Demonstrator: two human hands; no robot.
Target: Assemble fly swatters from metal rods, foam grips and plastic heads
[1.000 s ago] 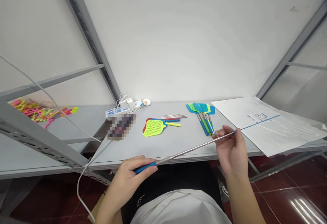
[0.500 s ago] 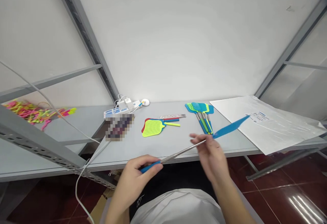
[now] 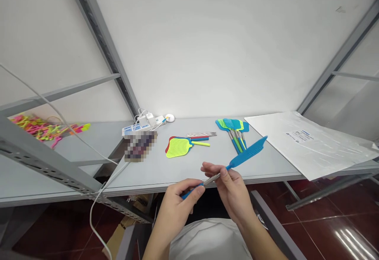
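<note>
1. Left hand: wrapped round the blue grip, at the lower left end of a blue plastic fly swatter with a thin silvery metal rod. Swatter held in the air before the shelf's front edge. Grip looks the firmest hold.
2. Silvery metal rod: short length visible between the hands. Likely light, stiff, smooth enough to slip; best pinched near an end.
3. Right hand: apart from the left, thumb and fingers about the rod's upper end, beside the neck. Flat blue plastic head slants up beyond; probably thin, flexible, poor to grip by.
4. Grey flat shelf top, left to right: white power strip with blue sockets; blurred-out item, unreadable; yellow-green perforated swatter head; loose silvery rods; fanned blue-and-green swatters; flat white plastic-wrapped package, overhanging the front.
5. Room: grey metal post left, plain white wall behind, dark red tiled floor lower right.
</note>
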